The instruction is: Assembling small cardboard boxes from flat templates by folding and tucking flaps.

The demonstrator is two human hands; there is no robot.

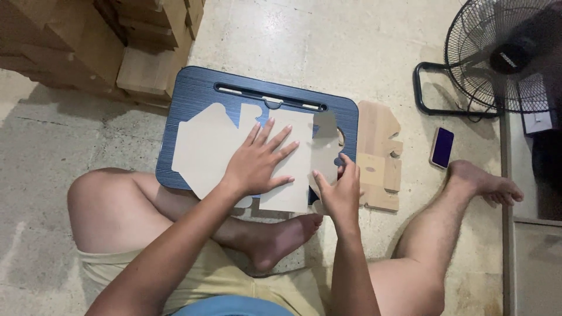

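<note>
A flat die-cut cardboard box blank (202,149) lies on a dark blue lap desk (199,88) on the floor in front of me. My left hand (257,161) presses flat on the middle panel with fingers spread. My right hand (339,187) pinches the right flap of the blank (325,149) at its lower edge, thumb and fingers closed on it. My crossed legs frame the desk from below.
A stack of flat cardboard blanks (379,155) lies on the floor right of the desk. A phone with a purple screen (442,147) lies beyond it. A black floor fan (503,55) stands at top right. Piles of cardboard (99,41) fill the top left.
</note>
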